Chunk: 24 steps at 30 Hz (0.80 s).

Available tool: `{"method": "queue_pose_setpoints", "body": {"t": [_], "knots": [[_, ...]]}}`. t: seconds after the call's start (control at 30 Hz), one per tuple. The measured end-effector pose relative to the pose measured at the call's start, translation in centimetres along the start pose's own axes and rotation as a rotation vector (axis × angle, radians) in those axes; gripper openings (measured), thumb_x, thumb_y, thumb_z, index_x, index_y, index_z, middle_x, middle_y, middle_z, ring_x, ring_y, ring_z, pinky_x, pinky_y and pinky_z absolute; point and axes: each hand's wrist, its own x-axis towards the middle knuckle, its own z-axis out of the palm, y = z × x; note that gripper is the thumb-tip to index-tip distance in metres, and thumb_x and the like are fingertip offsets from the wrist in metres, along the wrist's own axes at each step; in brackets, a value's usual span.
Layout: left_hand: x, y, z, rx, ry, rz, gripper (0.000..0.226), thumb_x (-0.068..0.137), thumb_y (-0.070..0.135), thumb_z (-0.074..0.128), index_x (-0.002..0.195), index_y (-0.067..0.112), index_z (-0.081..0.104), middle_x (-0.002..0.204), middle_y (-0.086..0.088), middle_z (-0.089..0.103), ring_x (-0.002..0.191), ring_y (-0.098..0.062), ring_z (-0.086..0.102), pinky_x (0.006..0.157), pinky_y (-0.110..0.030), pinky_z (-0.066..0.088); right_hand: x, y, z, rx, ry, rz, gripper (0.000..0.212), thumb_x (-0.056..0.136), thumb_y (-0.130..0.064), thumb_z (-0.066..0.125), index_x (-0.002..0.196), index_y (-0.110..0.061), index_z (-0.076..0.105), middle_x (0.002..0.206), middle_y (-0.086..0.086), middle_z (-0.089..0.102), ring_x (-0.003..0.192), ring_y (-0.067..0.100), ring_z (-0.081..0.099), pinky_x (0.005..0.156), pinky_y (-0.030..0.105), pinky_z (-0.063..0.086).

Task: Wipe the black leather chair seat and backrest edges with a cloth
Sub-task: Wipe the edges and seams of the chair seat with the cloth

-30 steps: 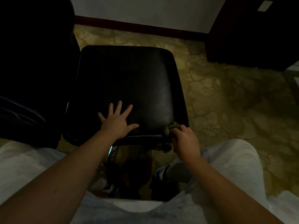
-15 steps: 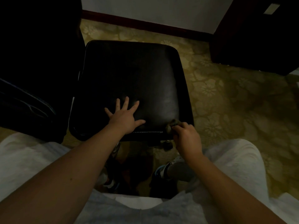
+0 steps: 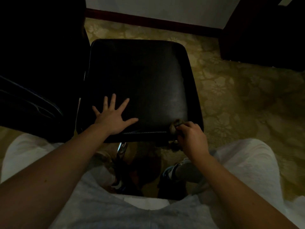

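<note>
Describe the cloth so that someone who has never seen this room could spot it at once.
Start at the black chair seat and go to its near right corner. There the right hand grips a small bunched cloth against the seat's edge. It is the only dull grey-brown lump on the black leather; the left hand lies flat and holds nothing.

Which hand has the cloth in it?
The right hand, curled round the bunched cloth at the near right corner of the seat. The left hand lies flat on it, fingers spread.
</note>
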Motion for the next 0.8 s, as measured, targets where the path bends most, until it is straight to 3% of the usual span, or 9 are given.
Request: {"method": "queue_pose_setpoints", "body": {"t": [0.5, 0.63, 0.8], "knots": [[0.0, -0.3, 0.3, -0.014, -0.032, 0.012, 0.098, 0.075, 0.092, 0.024, 0.15, 0.048, -0.019, 0.161, -0.005, -0.032, 0.147, -0.034, -0.028, 0.113, -0.072, -0.008, -0.1, -0.3, 0.1, -0.095, -0.002, -0.024, 0.025, 0.086, -0.015, 0.064, 0.109, -0.016, 0.07, 0.11, 0.006, 0.063, 0.099, 0.029, 0.055, 0.07, 0.036, 0.048], [-0.1, -0.4, 0.4, -0.018, -0.038, 0.009, 0.097, 0.076, 0.092, 0.025, 0.151, 0.048, -0.019, 0.161, -0.005, -0.031, 0.147, -0.034, -0.029, 0.112, -0.071, -0.009, -0.3, -2.1, 1.1, -0.089, 0.038, -0.06, 0.018, 0.08, -0.013, 0.069, 0.098, -0.014, 0.071, 0.099, 0.007, 0.063, 0.088, 0.029, 0.056, 0.063, 0.034, 0.046], [0.1, -0.4, 0.3, -0.001, -0.043, 0.005, 0.097, 0.075, 0.092, 0.024, 0.15, 0.048, -0.02, 0.16, -0.005, -0.032, 0.147, -0.034, -0.028, 0.113, -0.072, -0.006, -0.2, -2.8, 1.6, -0.079, 0.031, -0.143, 0.02, 0.081, -0.017, 0.067, 0.101, -0.019, 0.07, 0.1, 0.003, 0.062, 0.089, 0.026, 0.055, 0.058, 0.037, 0.05]]}}
